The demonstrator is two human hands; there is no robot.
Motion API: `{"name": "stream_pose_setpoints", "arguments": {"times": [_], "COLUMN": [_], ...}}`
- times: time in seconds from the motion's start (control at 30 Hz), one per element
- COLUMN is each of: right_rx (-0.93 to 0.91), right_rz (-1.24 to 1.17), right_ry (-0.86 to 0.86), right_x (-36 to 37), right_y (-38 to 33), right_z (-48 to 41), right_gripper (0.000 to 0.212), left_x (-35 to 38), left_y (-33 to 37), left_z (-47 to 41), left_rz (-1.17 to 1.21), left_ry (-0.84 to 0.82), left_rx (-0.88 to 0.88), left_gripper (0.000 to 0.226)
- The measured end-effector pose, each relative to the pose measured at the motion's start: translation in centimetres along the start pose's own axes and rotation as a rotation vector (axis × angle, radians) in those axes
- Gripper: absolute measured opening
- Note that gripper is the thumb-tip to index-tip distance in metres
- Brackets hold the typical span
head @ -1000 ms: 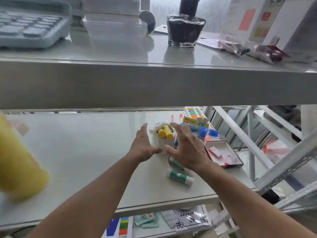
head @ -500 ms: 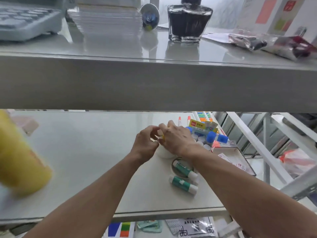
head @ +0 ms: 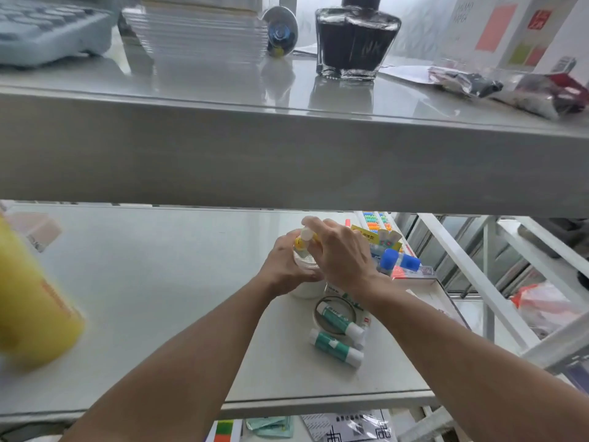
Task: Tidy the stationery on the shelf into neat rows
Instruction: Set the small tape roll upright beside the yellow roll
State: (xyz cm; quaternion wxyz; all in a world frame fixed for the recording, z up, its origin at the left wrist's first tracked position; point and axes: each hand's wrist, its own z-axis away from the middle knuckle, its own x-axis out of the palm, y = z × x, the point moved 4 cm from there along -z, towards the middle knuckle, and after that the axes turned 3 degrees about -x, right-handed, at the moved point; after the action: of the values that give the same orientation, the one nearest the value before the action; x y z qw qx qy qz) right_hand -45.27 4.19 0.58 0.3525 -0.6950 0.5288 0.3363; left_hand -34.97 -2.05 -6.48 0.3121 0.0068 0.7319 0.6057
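On the grey shelf, my left hand grips a round white tub. My right hand pinches a yellow glue stick.

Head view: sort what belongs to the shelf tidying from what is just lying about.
Job: left hand gripping the cup; right hand pinching the yellow glue stick; green glue sticks; tape roll; blue-capped bottles.
Lying about: ink bottle, calculator, packets on the upper shelf; blurred yellow bottle.
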Motion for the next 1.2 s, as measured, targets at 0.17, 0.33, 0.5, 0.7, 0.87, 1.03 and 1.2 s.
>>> {"name": "stream_pose_setpoints", "arguments": {"times": [0.17,0.33,0.5,0.7,0.87,1.03,1.2], "right_rx": [0.011,0.048,0.032,-0.093,-0.179,-0.190,-0.184], "right_rz": [-0.154,-0.261,-0.218,0.027,0.265,0.335,0.343], "right_ry": [0.183,0.310,0.226,0.010,-0.170,-0.346,-0.466], "right_x": [-3.5,-4.9,-2.0,4.0,7.5,8.8,9.0], "right_y": [-0.2,-1.4,-3.7,-8.5,-9.6,-9.2,-9.3], "right_z": [1.5,5.1,7.0,7.8,9.0,10.5,10.9], "right_gripper": [0.030,0.025,0.027,0.033,0.036,0.053,0.062], "left_x": [-0.7,-5.6,-13.7,-20.2,-22.8,-23.3,-22.9], "left_y": [-1.1,-2.9,-5.6,-9.4,-11.1,-11.6,-11.8], "left_z": [0.0,2.4,8.3,15.2,17.9,19.1,19.5], "left_rz": [-0.067,-0.136,-0.082,-0.138,-0.163,-0.111,-0.049], "left_ry": [0.071,0.153,0.298,0.389,0.428,0.408,0.387], "left_rx": [0.017,-0.023,-0.102,-0.180,-0.183,-0.191,-0.207], "left_gripper": [0.074,0.088,0.089,0.086,0.092,0.105,0.116]}}
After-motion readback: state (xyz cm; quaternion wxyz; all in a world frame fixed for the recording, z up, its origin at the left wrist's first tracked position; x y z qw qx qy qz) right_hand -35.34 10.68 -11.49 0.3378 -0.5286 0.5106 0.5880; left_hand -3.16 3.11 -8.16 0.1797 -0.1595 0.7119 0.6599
